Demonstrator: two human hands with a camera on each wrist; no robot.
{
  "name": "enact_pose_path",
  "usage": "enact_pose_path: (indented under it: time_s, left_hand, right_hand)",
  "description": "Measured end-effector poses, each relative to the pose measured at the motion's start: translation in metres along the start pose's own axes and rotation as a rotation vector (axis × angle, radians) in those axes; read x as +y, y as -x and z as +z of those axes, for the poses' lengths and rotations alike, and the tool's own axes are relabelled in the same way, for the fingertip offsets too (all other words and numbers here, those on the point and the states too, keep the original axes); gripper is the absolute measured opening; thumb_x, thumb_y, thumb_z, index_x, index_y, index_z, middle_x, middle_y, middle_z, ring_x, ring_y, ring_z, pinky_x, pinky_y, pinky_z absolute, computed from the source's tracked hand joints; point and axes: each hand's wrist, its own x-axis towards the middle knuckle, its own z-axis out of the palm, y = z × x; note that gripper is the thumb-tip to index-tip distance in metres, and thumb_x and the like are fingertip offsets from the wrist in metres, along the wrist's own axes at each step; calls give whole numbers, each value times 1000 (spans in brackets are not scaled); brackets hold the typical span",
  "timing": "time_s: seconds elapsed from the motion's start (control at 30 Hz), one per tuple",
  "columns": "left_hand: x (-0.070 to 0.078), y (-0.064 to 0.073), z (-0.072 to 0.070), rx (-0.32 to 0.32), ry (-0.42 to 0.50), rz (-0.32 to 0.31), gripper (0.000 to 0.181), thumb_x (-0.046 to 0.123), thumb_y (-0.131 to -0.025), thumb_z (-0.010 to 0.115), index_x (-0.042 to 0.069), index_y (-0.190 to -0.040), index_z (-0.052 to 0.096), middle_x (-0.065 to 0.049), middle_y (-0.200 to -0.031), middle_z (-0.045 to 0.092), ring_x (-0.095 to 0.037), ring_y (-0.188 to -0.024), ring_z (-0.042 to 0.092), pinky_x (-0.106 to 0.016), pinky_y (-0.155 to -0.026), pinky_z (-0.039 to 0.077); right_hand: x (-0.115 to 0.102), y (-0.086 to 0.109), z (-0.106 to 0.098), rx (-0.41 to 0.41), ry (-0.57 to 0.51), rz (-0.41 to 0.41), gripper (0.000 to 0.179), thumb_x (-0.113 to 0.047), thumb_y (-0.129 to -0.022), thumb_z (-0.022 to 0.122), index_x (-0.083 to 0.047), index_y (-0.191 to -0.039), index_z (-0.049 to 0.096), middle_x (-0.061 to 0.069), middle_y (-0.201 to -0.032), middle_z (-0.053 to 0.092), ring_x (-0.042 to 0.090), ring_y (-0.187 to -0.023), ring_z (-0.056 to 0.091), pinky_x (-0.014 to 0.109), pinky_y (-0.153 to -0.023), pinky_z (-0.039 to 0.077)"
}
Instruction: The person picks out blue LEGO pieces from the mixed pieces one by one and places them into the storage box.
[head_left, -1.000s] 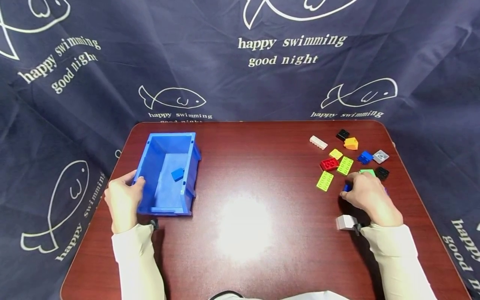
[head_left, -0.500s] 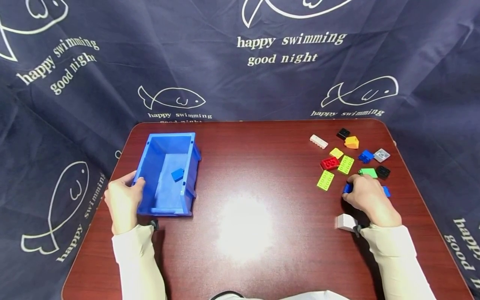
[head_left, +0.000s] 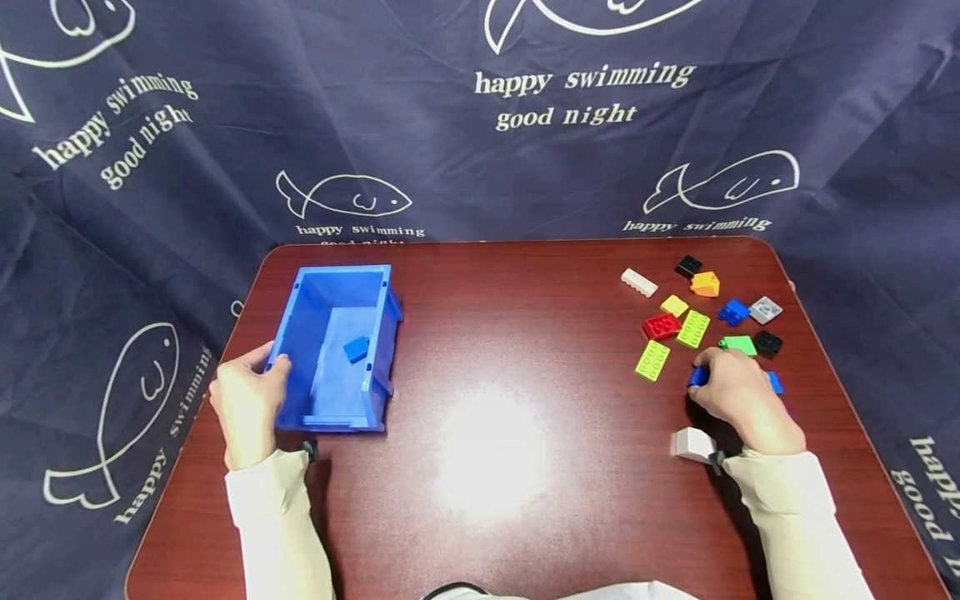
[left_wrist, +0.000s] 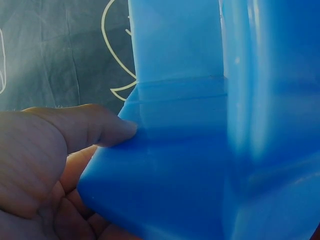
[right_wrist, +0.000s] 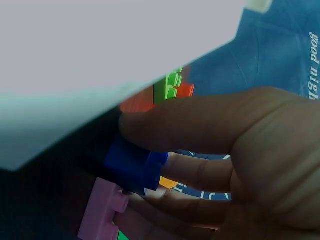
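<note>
My left hand (head_left: 251, 400) grips the left wall of a blue plastic bin (head_left: 378, 358), the thumb over the rim in the left wrist view and the fingers under the wall. One blue brick (head_left: 356, 349) lies inside the bin. Over at the right of the table, my right hand (head_left: 742, 396) pinches a dark blue brick (right_wrist: 132, 165) between thumb and fingers, low at the tabletop. A pink brick (right_wrist: 100, 207) lies just beside it in the right wrist view. Another blue brick (head_left: 775, 382) shows partly past the hand's right side, and a green brick (head_left: 738, 344) lies beyond its knuckles.
Several toy bricks are scattered beyond the right hand, among them a red brick (head_left: 661, 326), a lime brick (head_left: 652, 361), a white brick (head_left: 639, 282) and an orange brick (head_left: 705, 284). A white block (head_left: 694, 445) beside the right wrist covers much of the right wrist view.
The right hand has shifted only slightly, uncovering more of the green brick and of the blue brick at its right. The left hand and bin stay put.
</note>
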Motion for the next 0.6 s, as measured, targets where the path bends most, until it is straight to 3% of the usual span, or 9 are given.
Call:
enact_pose_path:
  time_s: [0.6]
  left_hand:
    - [2,3,-2,12,-2,4,43,33,-94,62,20,-135,64,-17,-126,67,-42,-117,61,-61,-101,43]
  right_hand:
    - [3,-1,1,35,1,-45,44,-15,-77,79,7,-110,61,30,-98,63,44,-86,58,64,-73,49]
